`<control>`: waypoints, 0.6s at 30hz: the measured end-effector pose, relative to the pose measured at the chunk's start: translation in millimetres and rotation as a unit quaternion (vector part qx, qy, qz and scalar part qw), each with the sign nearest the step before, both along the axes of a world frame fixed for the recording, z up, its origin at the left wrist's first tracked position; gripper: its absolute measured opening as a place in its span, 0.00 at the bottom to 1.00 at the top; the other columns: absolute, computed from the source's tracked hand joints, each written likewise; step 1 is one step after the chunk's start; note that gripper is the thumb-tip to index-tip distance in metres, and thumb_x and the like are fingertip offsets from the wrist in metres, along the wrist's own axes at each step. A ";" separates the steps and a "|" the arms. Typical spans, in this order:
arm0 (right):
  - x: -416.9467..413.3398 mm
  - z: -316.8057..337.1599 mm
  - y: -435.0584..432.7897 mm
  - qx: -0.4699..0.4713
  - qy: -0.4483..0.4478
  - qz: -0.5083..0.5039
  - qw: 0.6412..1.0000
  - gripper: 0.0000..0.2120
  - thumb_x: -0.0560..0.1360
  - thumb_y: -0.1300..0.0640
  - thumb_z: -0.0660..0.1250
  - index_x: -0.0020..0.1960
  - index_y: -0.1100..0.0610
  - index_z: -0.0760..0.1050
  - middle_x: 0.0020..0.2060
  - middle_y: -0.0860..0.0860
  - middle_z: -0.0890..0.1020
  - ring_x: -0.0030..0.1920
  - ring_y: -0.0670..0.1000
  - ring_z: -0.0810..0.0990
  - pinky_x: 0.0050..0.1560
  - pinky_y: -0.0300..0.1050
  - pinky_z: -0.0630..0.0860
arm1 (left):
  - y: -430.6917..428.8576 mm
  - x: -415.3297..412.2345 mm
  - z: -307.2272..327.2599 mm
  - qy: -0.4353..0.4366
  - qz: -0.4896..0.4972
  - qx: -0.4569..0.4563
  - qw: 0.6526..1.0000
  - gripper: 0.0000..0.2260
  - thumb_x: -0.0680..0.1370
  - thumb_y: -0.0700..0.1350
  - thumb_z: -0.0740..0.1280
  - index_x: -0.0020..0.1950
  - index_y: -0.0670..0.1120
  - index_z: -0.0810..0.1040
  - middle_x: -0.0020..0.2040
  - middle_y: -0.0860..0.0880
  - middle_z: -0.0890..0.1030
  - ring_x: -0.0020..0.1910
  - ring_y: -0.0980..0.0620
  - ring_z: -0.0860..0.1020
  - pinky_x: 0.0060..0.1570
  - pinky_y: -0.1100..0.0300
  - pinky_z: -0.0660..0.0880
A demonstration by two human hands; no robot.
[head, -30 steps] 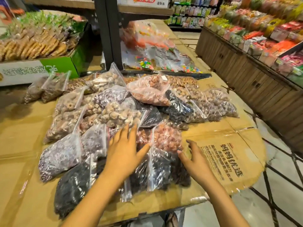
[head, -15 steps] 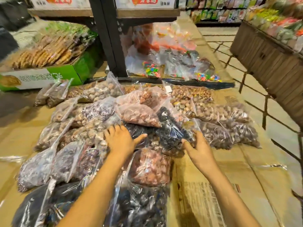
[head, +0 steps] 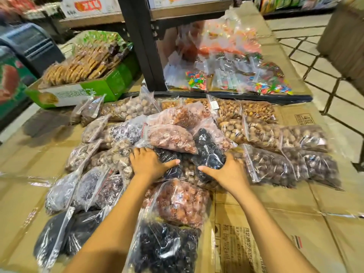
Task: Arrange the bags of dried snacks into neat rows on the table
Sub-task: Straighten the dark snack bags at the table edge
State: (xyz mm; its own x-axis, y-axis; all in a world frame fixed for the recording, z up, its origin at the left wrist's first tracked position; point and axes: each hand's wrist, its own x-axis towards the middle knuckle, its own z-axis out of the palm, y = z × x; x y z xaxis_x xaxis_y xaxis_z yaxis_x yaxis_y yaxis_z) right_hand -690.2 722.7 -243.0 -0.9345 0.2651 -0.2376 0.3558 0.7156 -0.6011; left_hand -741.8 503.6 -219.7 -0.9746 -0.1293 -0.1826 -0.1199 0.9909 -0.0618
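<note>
Two hands down in the middle of the heap: left hand (head: 148,162) flat, fingers spread, on a dark bag (head: 171,164); right hand (head: 226,172) cupped around the near end of a black-fruit bag (head: 208,152), thumb pointing inward, grip partly wrapped but not fully closed. Small gap between the thumbs. Piled bags of dried snacks (head: 171,136) jumbled at centre and left, overlapping at odd angles; tidier rows on the right, brown bags (head: 275,166) laid side by side out toward the right edge. Reddish bag (head: 181,201) and another black bag (head: 163,247) nearest, between the forearms. Cardboard-covered table (head: 295,223) bare at near right, wide open there; bare strip along the left edge too. Black shelf post (head: 143,46) and a green box of biscuits (head: 88,89) crowding the far side, candy bags (head: 226,71) behind.
</note>
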 end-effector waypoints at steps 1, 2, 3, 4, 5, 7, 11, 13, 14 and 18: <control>-1.1 0.8 -0.4 0.000 -0.003 -0.008 1.000 0.55 0.59 0.25 0.66 0.73 0.59 0.58 0.50 0.56 0.81 0.50 0.57 0.80 0.45 0.48 0.80 | -1.6 -0.9 -0.7 -0.009 -0.003 0.010 1.000 0.48 0.61 0.81 0.52 0.53 0.39 0.77 0.69 0.37 0.70 0.72 0.36 0.62 0.72 0.42 0.55; -1.7 1.4 -1.4 -0.007 -0.007 -0.016 1.000 0.55 0.58 0.25 0.67 0.72 0.59 0.59 0.48 0.55 0.81 0.47 0.56 0.81 0.41 0.48 0.80 | -4.2 -2.3 -1.4 -0.017 -0.005 0.026 1.000 0.46 0.58 0.82 0.51 0.45 0.41 0.78 0.66 0.37 0.73 0.70 0.35 0.65 0.72 0.41 0.55; -1.5 3.2 -2.9 -0.017 -0.009 -0.026 0.999 0.54 0.58 0.26 0.68 0.71 0.59 0.59 0.45 0.54 0.82 0.44 0.55 0.81 0.37 0.46 0.79 | -8.5 -5.0 -4.6 -0.022 -0.002 0.050 0.999 0.44 0.54 0.84 0.49 0.36 0.44 0.75 0.62 0.37 0.77 0.66 0.35 0.69 0.71 0.40 0.54; -1.0 4.5 -4.6 -0.026 -0.009 -0.036 0.999 0.53 0.59 0.27 0.69 0.71 0.59 0.59 0.43 0.53 0.81 0.42 0.54 0.81 0.34 0.45 0.77 | -12.7 -8.5 -8.6 -0.031 0.001 0.080 0.996 0.43 0.50 0.85 0.47 0.30 0.46 0.70 0.56 0.38 0.81 0.61 0.35 0.73 0.71 0.39 0.54; 0.6 6.3 -6.6 -0.034 -0.008 -0.046 0.998 0.52 0.59 0.29 0.69 0.71 0.59 0.60 0.40 0.51 0.81 0.40 0.53 0.80 0.32 0.43 0.75 | -16.6 -12.4 -12.1 -0.042 0.004 0.112 0.993 0.41 0.48 0.85 0.47 0.27 0.47 0.66 0.50 0.39 0.83 0.57 0.36 0.77 0.71 0.38 0.55; 4.6 8.3 -10.1 -0.042 -0.001 -0.064 0.997 0.50 0.60 0.30 0.70 0.71 0.59 0.60 0.38 0.50 0.80 0.37 0.52 0.80 0.31 0.43 0.75 | -20.4 -12.7 -8.8 -0.051 -0.009 0.163 0.985 0.36 0.51 0.83 0.57 0.25 0.48 0.62 0.33 0.44 0.81 0.41 0.43 0.81 0.68 0.40 0.62; 11.7 10.9 -16.4 -0.056 0.003 -0.096 0.994 0.50 0.59 0.30 0.70 0.69 0.61 0.64 0.36 0.50 0.80 0.37 0.53 0.81 0.31 0.45 0.77 | -18.5 -3.1 4.8 -0.032 -0.012 0.187 0.982 0.30 0.60 0.71 0.71 0.30 0.48 0.62 0.25 0.53 0.67 0.25 0.55 0.67 0.49 0.54 0.74; 16.4 11.0 -16.1 -0.072 0.008 -0.113 0.991 0.46 0.61 0.33 0.72 0.66 0.64 0.68 0.30 0.51 0.78 0.31 0.50 0.77 0.28 0.42 0.72 | -17.1 -1.0 9.7 -0.028 -0.008 0.210 0.977 0.29 0.60 0.68 0.74 0.29 0.49 0.61 0.24 0.53 0.67 0.24 0.55 0.66 0.35 0.59 0.68; 19.7 11.2 -15.4 -0.081 0.007 -0.123 0.989 0.44 0.62 0.35 0.72 0.65 0.64 0.69 0.31 0.53 0.80 0.30 0.50 0.76 0.29 0.42 0.73 | -17.3 -1.6 8.9 -0.026 -0.002 0.222 0.975 0.28 0.60 0.67 0.74 0.29 0.49 0.61 0.23 0.53 0.67 0.24 0.55 0.67 0.35 0.59 0.66; 35.9 7.1 -7.2 -0.157 0.007 -0.175 0.972 0.48 0.64 0.39 0.74 0.73 0.64 0.60 0.30 0.53 0.80 0.29 0.49 0.74 0.36 0.45 0.73 | -22.5 -0.5 3.5 -0.008 0.043 0.279 0.959 0.30 0.54 0.70 0.73 0.30 0.49 0.64 0.25 0.53 0.67 0.26 0.53 0.65 0.28 0.61 0.62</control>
